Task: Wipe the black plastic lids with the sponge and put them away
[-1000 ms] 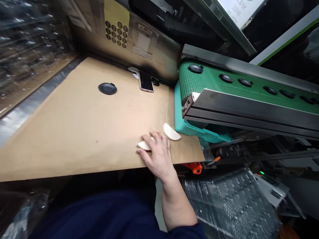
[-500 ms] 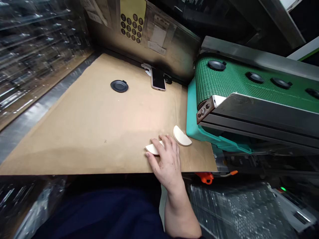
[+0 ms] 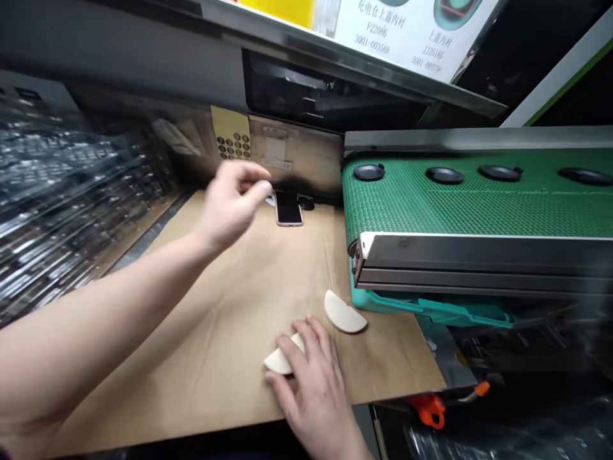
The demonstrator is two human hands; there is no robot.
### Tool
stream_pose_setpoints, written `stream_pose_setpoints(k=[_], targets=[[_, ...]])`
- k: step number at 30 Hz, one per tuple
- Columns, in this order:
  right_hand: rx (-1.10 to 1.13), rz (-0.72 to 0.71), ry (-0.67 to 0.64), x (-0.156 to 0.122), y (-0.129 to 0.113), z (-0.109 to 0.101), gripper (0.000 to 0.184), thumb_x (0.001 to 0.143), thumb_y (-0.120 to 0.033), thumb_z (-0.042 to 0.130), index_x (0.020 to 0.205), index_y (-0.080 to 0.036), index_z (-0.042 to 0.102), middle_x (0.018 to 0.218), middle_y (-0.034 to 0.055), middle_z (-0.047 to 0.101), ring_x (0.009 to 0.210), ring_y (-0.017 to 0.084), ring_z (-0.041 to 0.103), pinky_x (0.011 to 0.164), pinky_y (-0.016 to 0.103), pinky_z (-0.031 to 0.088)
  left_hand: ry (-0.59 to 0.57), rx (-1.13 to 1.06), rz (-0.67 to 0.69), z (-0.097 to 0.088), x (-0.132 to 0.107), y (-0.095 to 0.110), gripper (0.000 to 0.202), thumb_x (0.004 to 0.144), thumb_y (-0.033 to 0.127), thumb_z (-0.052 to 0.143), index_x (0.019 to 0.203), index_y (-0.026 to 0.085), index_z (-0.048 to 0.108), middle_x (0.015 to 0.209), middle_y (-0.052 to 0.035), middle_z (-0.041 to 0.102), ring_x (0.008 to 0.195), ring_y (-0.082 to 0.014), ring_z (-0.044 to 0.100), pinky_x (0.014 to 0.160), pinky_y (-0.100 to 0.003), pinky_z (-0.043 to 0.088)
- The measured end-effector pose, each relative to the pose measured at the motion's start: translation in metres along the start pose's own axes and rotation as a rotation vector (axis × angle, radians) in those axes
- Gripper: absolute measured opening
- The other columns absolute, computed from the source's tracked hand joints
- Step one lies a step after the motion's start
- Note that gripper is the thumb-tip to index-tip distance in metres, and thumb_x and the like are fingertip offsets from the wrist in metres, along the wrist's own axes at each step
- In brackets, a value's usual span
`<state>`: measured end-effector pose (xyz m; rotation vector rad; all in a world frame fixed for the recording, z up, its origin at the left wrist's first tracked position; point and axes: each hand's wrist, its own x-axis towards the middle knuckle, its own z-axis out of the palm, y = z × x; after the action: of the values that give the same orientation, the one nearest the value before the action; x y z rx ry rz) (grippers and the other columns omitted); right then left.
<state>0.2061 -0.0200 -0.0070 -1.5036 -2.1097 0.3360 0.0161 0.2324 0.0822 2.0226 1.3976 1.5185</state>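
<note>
Left hand (image 3: 230,206): grip, we couldn't tell
Right hand (image 3: 313,386): grip pinched a cream half-disc (image 3: 280,363)
Skew risk: we feared uneven pressure

The phone (image 3: 289,209) is lying on the sheet (image 3: 220,358), near its rear edge. Directly behind the phone, a panel (image 3: 316,156) is standing. To its right, a conveyor belt (image 3: 421,214) is extending rightward and carrying four lids (image 3: 368,172); beneath that belt, a bin (image 3: 378,301) is sitting. In front of the phone and rightward, one half-disc (image 3: 343,313) is lying. Directly in front, the right hand (image 3: 313,377) is covering part of a second half-disc (image 3: 280,363). Left of the phone, the left hand (image 3: 234,201) is hovering.
</note>
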Motion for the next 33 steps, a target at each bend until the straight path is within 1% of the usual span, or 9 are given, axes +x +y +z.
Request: stream_pose_setpoints(k=[3, 6, 9, 12, 15, 18, 22, 28, 33], targets=[[0.057, -0.033, 0.081, -0.002, 0.007, 0.006, 0.040, 0.091, -0.035, 0.069, 0.129, -0.029, 0.060, 0.140, 0.0093, 0.060, 0.138, 0.035, 0.050, 0.103, 0.052, 0.056, -0.105, 0.020, 0.005, 0.044, 0.025, -0.012, 0.017, 0.079, 0.031, 0.076, 0.076, 0.016, 0.068, 0.087, -0.0062, 0.065, 0.101, -0.0261, 0.059, 0.098, -0.045, 0.048], [0.112, -0.063, 0.198, -0.004, 0.016, 0.021, 0.045, 0.085, -0.045, 0.074, 0.125, -0.030, 0.062, 0.133, 0.0092, 0.064, 0.132, 0.035, 0.055, 0.101, 0.050, 0.057, -0.122, -0.022, -0.024, 0.087, 0.049, -0.013, 0.027, 0.084, 0.038, 0.068, 0.068, 0.018, 0.060, 0.075, -0.0047, 0.061, 0.088, -0.0231, 0.057, 0.090, -0.041, 0.049], [0.142, -0.083, 0.317, -0.005, 0.024, 0.042, 0.055, 0.074, -0.059, 0.080, 0.118, -0.030, 0.064, 0.123, 0.0085, 0.067, 0.126, 0.035, 0.059, 0.098, 0.047, 0.058, -0.089, -0.114, -0.012, 0.115, 0.072, 0.008, 0.037, 0.096, 0.051, 0.050, 0.088, 0.018, 0.062, 0.087, -0.0053, 0.065, 0.086, -0.0198, 0.059, 0.089, -0.037, 0.049], [0.155, -0.086, 0.372, -0.006, 0.029, 0.057, 0.063, 0.066, -0.065, 0.083, 0.115, -0.031, 0.065, 0.119, 0.0086, 0.067, 0.124, 0.036, 0.059, 0.098, 0.047, 0.058, -0.186, -0.222, 0.092, 0.128, 0.089, 0.042, 0.050, 0.090, 0.058, 0.060, 0.123, 0.020, 0.061, 0.124, -0.0083, 0.067, 0.113, -0.0217, 0.060, 0.103, -0.037, 0.046], [0.150, -0.072, 0.314, -0.007, 0.032, 0.052, 0.063, 0.066, -0.064, 0.083, 0.116, -0.030, 0.065, 0.120, 0.0100, 0.067, 0.126, 0.037, 0.058, 0.097, 0.047, 0.058, -0.402, -0.240, 0.182, 0.136, 0.098, 0.070, 0.079, 0.078, 0.055, 0.075, 0.145, 0.019, 0.052, 0.141, -0.0136, 0.059, 0.136, -0.0294, 0.048, 0.116, -0.045, 0.036], [0.170, -0.130, 0.191, -0.005, 0.034, 0.032, 0.060, 0.074, -0.059, 0.081, 0.122, -0.029, 0.063, 0.125, 0.0101, 0.066, 0.127, 0.035, 0.059, 0.098, 0.044, 0.058, -0.422, -0.178, 0.223, 0.136, 0.096, 0.081, 0.076, 0.080, 0.047, 0.074, 0.145, 0.015, 0.054, 0.131, -0.0142, 0.064, 0.132, -0.0307, 0.050, 0.115, -0.046, 0.037], [0.222, -0.186, 0.121, -0.002, 0.032, 0.006, 0.054, 0.081, -0.046, 0.078, 0.127, -0.026, 0.059, 0.126, 0.0100, 0.066, 0.129, 0.032, 0.057, 0.103, 0.044, 0.056, -0.300, -0.286, 0.154, 0.107, 0.064, 0.080, 0.073, 0.081, 0.037, 0.072, 0.147, 0.016, 0.051, 0.126, -0.0126, 0.063, 0.119, -0.0269, 0.058, 0.111, -0.046, 0.041], [0.253, -0.099, 0.054, -0.002, 0.019, -0.007, 0.049, 0.086, -0.035, 0.076, 0.130, -0.025, 0.058, 0.131, 0.0094, 0.063, 0.132, 0.030, 0.053, 0.110, 0.047, 0.051, -0.519, -0.920, -0.596, 0.002, -0.047, 0.070, 0.055, 0.089, 0.053, 0.063, 0.130, 0.016, 0.064, 0.112, -0.0117, 0.066, 0.090, -0.0238, 0.069, 0.082, -0.039, 0.056], [0.216, -0.067, 0.057, -0.002, 0.010, -0.007, 0.042, 0.090, -0.027, 0.069, 0.131, -0.026, 0.059, 0.131, 0.0087, 0.064, 0.133, 0.029, 0.053, 0.111, 0.050, 0.050, -0.482, -0.967, -0.859, -0.065, -0.148, 0.069, 0.046, 0.080, 0.044, 0.077, 0.121, 0.023, 0.069, 0.093, -0.0061, 0.066, 0.077, -0.0170, 0.062, 0.074, -0.029, 0.055]])
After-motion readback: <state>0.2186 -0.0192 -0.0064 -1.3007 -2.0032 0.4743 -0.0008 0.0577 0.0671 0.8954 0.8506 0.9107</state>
